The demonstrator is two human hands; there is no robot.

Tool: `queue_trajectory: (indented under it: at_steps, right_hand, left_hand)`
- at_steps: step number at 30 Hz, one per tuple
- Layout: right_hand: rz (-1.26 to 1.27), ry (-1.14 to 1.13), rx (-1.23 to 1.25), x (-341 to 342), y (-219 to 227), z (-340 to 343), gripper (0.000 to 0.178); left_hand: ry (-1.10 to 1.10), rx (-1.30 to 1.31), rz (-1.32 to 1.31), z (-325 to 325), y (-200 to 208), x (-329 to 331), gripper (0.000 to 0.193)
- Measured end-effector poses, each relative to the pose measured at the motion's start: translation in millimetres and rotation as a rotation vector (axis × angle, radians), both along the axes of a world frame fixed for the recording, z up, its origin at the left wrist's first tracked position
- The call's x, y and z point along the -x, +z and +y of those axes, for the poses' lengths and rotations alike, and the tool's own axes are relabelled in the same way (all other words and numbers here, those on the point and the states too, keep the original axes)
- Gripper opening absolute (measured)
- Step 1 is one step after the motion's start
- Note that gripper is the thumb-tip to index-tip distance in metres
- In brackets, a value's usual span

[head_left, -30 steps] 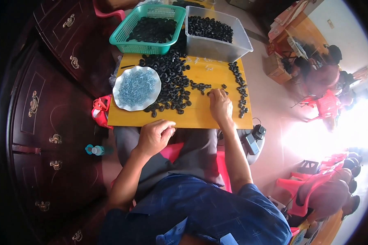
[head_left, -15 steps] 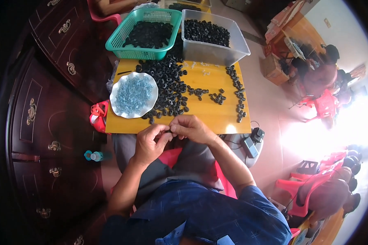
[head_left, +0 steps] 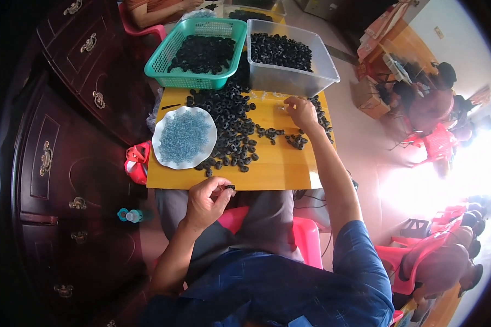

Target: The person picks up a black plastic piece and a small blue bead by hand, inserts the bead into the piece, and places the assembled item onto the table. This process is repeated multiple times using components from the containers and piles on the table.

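My left hand [head_left: 206,203] is closed at the table's near edge, pinching a small black ring-like part [head_left: 230,187] between thumb and fingers. Out over the right side of the table reaches my right hand [head_left: 303,113]. Its fingertips are drawn together beside small clear plastic pieces [head_left: 281,108]; what lies between them is too small to make out. A loose heap of black parts [head_left: 232,122] spreads over the middle of the table. To its left, a white wavy-rimmed plate [head_left: 157,146] holds many tiny pale-blue clear pieces [head_left: 184,136].
A green basket [head_left: 196,80] and a clear plastic bin [head_left: 294,84], both with black parts, stand at the yellow table's [head_left: 278,174] far end. Small clusters of parts [head_left: 296,141] lie right of the heap. Dark drawers [head_left: 43,158] line the left; another person's arm [head_left: 158,13] shows beyond.
My right hand has left my left hand and moved forward and right to the clear pieces. The left hand still pinches the black part near the table edge.
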State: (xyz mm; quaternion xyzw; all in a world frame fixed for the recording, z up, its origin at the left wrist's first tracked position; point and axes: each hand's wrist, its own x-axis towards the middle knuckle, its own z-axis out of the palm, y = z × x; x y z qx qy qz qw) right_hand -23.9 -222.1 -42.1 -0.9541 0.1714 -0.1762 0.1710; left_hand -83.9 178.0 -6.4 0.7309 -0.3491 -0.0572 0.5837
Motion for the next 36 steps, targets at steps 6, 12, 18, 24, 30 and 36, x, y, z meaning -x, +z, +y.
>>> queue_trajectory:
  at_steps: [6, 12, 18, 24, 30, 36]
  right_hand:
    - [0.021, 0.031, 0.055, -1, 2, 5, 0.017]
    - [0.148, 0.025, 0.218, 4, 5, 19, 0.019]
    - [0.179, -0.066, 0.205, 20, 17, 30, 0.023]
    - [-0.062, 0.161, -0.321, 75, 84, 115, 0.018]
    - [0.141, 0.435, -1.021, 116, 64, 193, 0.01]
    - [0.179, 0.462, -1.051, 124, 56, 224, 0.012]
  left_hand:
    - [0.006, -0.02, -0.004, 0, -1, -2, 0.012]
    - [0.008, -0.02, 0.007, 3, -4, 2, 0.012]
    - [0.005, 0.059, 0.216, 5, -8, 3, 0.011]
    - [-0.039, 0.336, 0.725, 11, -8, -8, 0.015]
    - [-0.131, 0.48, 0.924, 17, -20, -19, 0.021]
    - [-0.118, 0.431, 0.946, 15, -15, -10, 0.017]
